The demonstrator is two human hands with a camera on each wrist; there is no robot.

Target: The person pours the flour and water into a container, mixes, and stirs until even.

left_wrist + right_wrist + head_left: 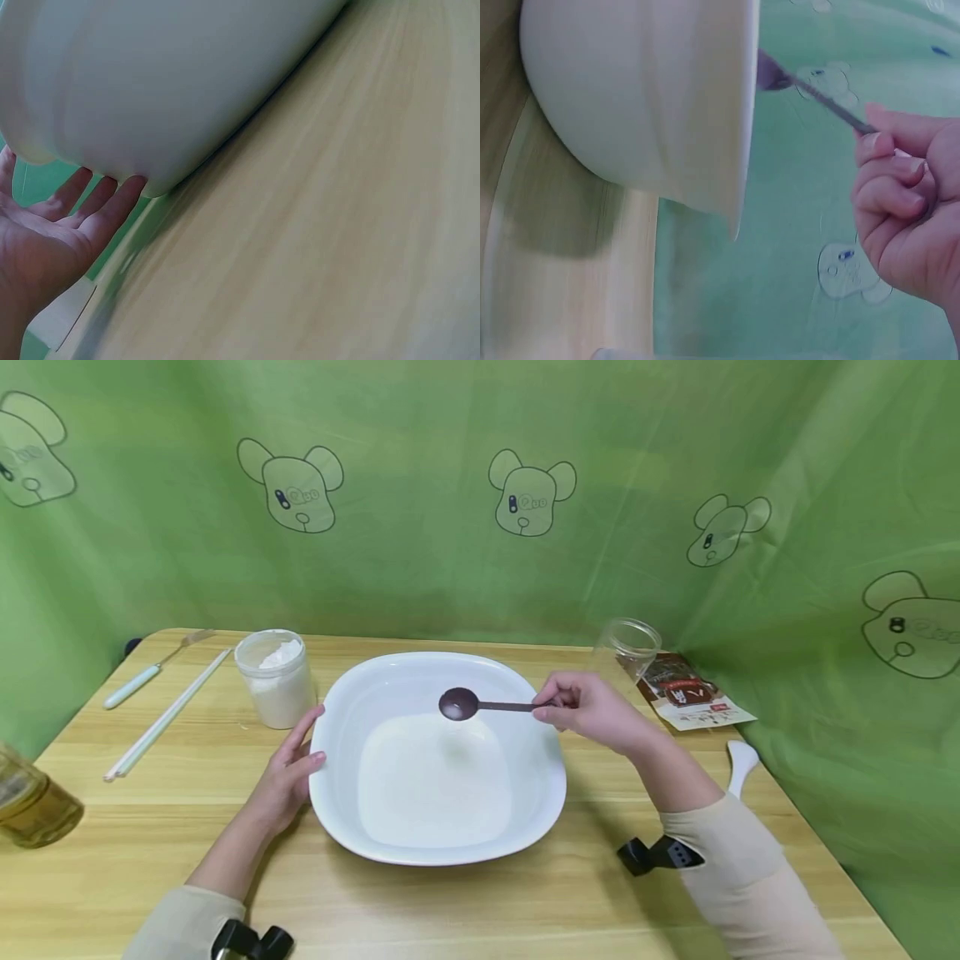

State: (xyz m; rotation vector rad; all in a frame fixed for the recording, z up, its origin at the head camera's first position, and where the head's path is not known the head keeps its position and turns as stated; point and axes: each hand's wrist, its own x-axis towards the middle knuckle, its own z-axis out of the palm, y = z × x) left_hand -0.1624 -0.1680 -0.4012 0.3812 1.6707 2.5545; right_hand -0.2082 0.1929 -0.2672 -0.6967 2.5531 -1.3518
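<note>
A large white basin (438, 852) stands on the wooden table, and a paler area covers its bottom; what that is I cannot tell. Against the basin's left side rests my left hand (283, 777), its fingers stretched out and the fingertips touching the outer wall and rim, as the left wrist view shows. My right hand (592, 710) pinches the handle of a dark brown spoon (459, 703), with the other fingers curled round the handle's end. The spoon's bowl hangs over the basin; in the head view it looks empty and shiny.
Left of the basin are a jar of white powder (279, 689), a pair of chopsticks (168, 714), a fork (142, 681) and a glass of amber liquid (41, 810). A clear plastic cup (630, 647), a brown packet (686, 693) and a white utensil (741, 764) lie right.
</note>
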